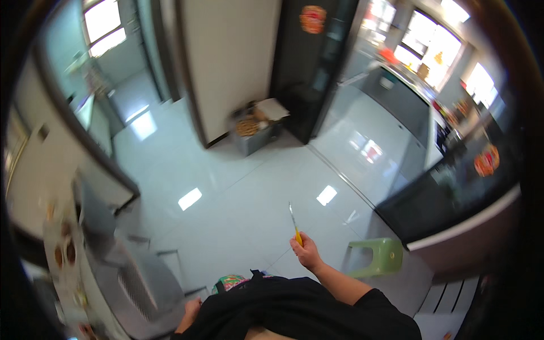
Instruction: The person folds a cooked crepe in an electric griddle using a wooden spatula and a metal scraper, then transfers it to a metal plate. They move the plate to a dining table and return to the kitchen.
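My right hand (pixel 306 252) is closed round the yellow handle of a slim tool (pixel 298 233). Its narrow metal blade points up and away over the tiled floor; blur hides whether it is a knife or another hand tool. Low on the left, my left hand (pixel 192 307) hangs beside my black shirt, close to a grey chair (pixel 150 277). Its fingers cannot be made out. A brightly patterned green and pink thing (pixel 231 281) shows partly past the front of my shirt.
A green plastic stool (pixel 381 256) stands to the right. Ahead, a grey box (pixel 253 144) with brownish items sits against the wall. A dining table (pixel 85 277) with dishes lines the left. Dark sliding doors (pixel 453 187) flank the kitchen, where a counter (pixel 411 85) runs along the wall.
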The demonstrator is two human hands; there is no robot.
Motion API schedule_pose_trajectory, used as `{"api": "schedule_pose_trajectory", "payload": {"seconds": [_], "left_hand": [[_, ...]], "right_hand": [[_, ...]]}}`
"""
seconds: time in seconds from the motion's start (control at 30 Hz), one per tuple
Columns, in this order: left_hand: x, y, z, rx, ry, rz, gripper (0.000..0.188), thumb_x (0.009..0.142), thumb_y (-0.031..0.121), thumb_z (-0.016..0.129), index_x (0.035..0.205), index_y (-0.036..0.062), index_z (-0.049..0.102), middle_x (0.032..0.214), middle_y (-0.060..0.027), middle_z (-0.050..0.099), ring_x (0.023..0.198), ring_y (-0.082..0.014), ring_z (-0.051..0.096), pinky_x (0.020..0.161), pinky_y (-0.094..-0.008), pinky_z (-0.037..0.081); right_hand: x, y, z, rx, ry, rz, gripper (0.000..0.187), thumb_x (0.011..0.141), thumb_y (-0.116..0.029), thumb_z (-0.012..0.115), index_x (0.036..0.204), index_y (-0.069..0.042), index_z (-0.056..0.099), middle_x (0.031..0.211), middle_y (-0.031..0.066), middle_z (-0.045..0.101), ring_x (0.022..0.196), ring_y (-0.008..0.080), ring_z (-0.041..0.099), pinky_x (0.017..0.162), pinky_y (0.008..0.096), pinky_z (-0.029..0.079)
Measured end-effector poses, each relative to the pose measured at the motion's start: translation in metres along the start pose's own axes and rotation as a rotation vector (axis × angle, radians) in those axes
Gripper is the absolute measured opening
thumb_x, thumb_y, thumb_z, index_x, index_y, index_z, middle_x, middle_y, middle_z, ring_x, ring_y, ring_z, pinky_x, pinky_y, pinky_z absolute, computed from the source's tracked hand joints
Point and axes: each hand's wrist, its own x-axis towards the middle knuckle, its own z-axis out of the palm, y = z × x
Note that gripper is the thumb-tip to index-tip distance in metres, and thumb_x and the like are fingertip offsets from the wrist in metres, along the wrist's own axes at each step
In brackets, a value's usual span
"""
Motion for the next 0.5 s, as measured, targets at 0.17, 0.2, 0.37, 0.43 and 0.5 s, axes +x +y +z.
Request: {"api": "schedule_pose_trajectory", "payload": {"seconds": [0.17, 0.2, 0.37, 0.43, 0.5], "left_hand": [[0.120, 0.098, -0.058, 0.341, -0.062, 0.246, 0.034, 0.091, 0.044, 0.055, 0.104, 0.0179, 0.074, 0.111, -0.0093, 0.072, 0.110, -0.0295, 0.064, 0.092, -0.0405, 0.051], [0.146, 0.133, -0.081, 0.518, -0.114, 0.274, 0.034, 0.091, 0.044, 0.055, 0.107, 0.0205, 0.073, 0.115, -0.0071, 0.071, 0.115, -0.0264, 0.062, 0.093, -0.0388, 0.050], [0.265, 0.336, -0.189, 1.409, -0.219, 0.305, 0.037, 0.090, 0.043, 0.058, 0.123, 0.0299, 0.070, 0.132, 0.0011, 0.065, 0.136, -0.0145, 0.049, 0.097, -0.0318, 0.047], [0.324, 0.440, -0.207, 1.467, -0.095, 0.221, 0.032, 0.094, 0.037, 0.056, 0.119, 0.0226, 0.070, 0.131, -0.0014, 0.065, 0.131, -0.0177, 0.052, 0.095, -0.0337, 0.047], [0.382, 0.548, -0.211, 0.995, 0.102, 0.356, 0.026, 0.095, 0.028, 0.052, 0.106, 0.0125, 0.069, 0.117, -0.0057, 0.065, 0.114, -0.0219, 0.057, 0.087, -0.0373, 0.047]], "right_hand": [[0.072, -0.011, -0.073, 0.295, 0.154, -0.047, 0.015, 0.099, -0.021, 0.061, 0.094, -0.008, 0.056, 0.073, -0.0055, 0.048, 0.064, 0.0047, 0.043, 0.056, 0.0235, 0.036], [0.093, -0.013, -0.088, 0.376, 0.160, -0.050, 0.014, 0.100, -0.021, 0.060, 0.094, -0.009, 0.055, 0.073, -0.0058, 0.047, 0.064, 0.0039, 0.042, 0.056, 0.0227, 0.035], [0.197, 0.027, -0.195, 0.339, 0.431, -0.016, 0.015, 0.100, -0.020, 0.057, 0.091, -0.008, 0.054, 0.073, -0.0024, 0.048, 0.063, 0.0068, 0.045, 0.056, 0.0240, 0.037], [0.213, 0.062, -0.248, 0.205, 0.639, 0.054, 0.020, 0.099, -0.025, 0.061, 0.091, -0.007, 0.058, 0.070, -0.0029, 0.049, 0.062, 0.0066, 0.046, 0.055, 0.0267, 0.038], [0.197, 0.104, -0.294, -0.143, 0.857, 0.298, 0.031, 0.095, -0.033, 0.065, 0.090, -0.003, 0.059, 0.072, 0.0060, 0.056, 0.067, 0.0181, 0.056, 0.061, 0.0354, 0.045]]}}
